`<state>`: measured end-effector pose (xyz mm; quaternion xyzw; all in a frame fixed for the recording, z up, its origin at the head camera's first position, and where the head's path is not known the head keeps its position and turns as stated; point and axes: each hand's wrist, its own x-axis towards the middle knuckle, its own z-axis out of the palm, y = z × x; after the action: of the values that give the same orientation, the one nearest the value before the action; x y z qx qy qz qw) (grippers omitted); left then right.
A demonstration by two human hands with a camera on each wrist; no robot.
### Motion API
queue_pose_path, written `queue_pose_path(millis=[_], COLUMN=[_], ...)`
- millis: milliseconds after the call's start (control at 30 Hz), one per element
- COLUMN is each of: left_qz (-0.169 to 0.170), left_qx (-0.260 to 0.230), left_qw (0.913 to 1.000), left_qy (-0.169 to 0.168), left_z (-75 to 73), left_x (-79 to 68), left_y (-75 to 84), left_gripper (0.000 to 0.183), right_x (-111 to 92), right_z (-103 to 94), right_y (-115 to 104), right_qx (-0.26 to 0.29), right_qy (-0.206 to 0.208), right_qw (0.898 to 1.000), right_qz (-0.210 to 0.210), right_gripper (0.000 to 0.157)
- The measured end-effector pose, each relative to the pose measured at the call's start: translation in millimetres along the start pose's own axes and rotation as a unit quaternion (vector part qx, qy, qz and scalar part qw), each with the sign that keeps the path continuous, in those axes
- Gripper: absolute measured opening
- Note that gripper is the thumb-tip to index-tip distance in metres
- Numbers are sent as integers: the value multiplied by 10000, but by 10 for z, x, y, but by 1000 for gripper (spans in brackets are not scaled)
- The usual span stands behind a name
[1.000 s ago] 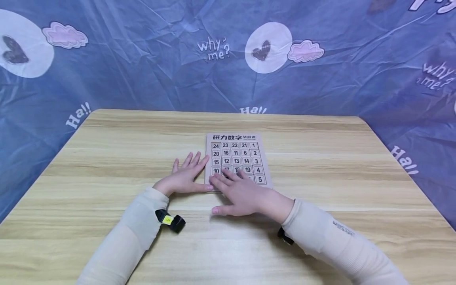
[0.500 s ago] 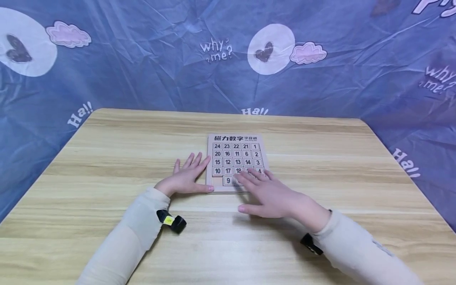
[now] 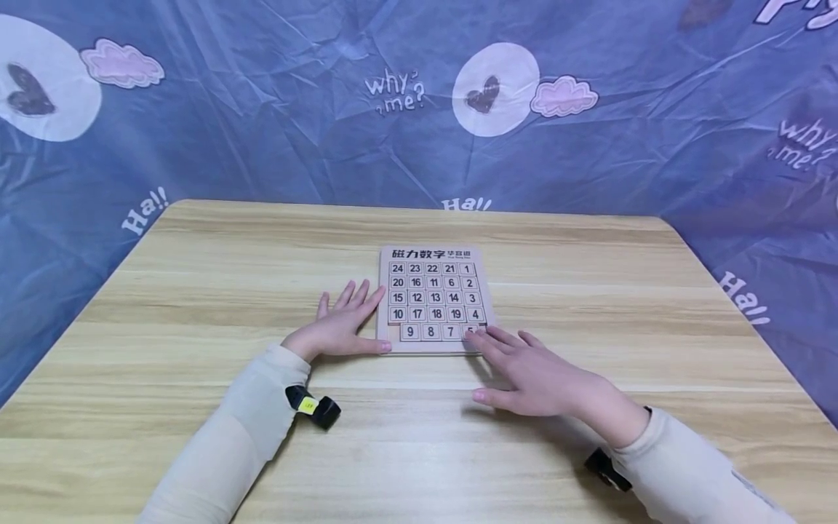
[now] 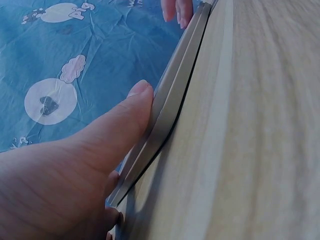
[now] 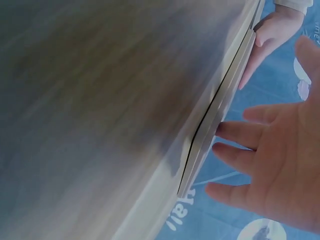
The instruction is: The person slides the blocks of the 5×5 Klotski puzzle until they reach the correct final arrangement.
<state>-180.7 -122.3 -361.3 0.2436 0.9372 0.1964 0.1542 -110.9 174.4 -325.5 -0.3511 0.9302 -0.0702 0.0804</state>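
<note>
At the centre of the frame we have a number puzzle (image 3: 432, 348) lying flat on the wooden table (image 3: 262, 255), its heading along the top and its tiles in rows below. Our left hand (image 3: 337, 331), left of the puzzle, has its fingers spread apart and fairly straight; the thumb rests at the board's lower left corner and one fingertip touches its left side, clamped on nothing. Our right hand (image 3: 537, 378), lower right of centre, also has its fingers straight and a little apart, a fingertip partly covering the 5 tile (image 3: 468, 327); we cannot tell how hard it presses.

The bottom row of 9, 8, 7 and 5 sits out of line with the columns above: the 9 tile (image 3: 409, 332) lies partly below the 10 tile (image 3: 397, 314), partly below the 17 tile (image 3: 417, 314), with a gap (image 3: 394, 332) at its left.

We judge the step in hand to be sliding this row sideways. To do it well, we should push lightly and level, letting each tile nudge its neighbour, and line the row up squarely, since a half-set row would probably block upright moves. The left hand makes a useful brace, as the board could slip
</note>
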Motion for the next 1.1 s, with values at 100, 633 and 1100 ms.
queue_pose_path(millis=[100,633,1100], left_qz=[-11,-48,-66], left_qx=[-16,-28,62], left_qw=[10000,10000,10000], left_qy=[-9,15,24], left_z=[1,6,-2], left_x=[2,13,4], left_y=[2,-12,6], left_gripper=[96,97,96], right_x=[43,553,986], right_z=[1,-242,-163], right_y=[-17,376,685], right_qx=[48,362,549], right_qy=[-12,-231,-356], right_qw=[9999,9976,9878], right_qz=[-130,541,1412], right_gripper=[75,78,86])
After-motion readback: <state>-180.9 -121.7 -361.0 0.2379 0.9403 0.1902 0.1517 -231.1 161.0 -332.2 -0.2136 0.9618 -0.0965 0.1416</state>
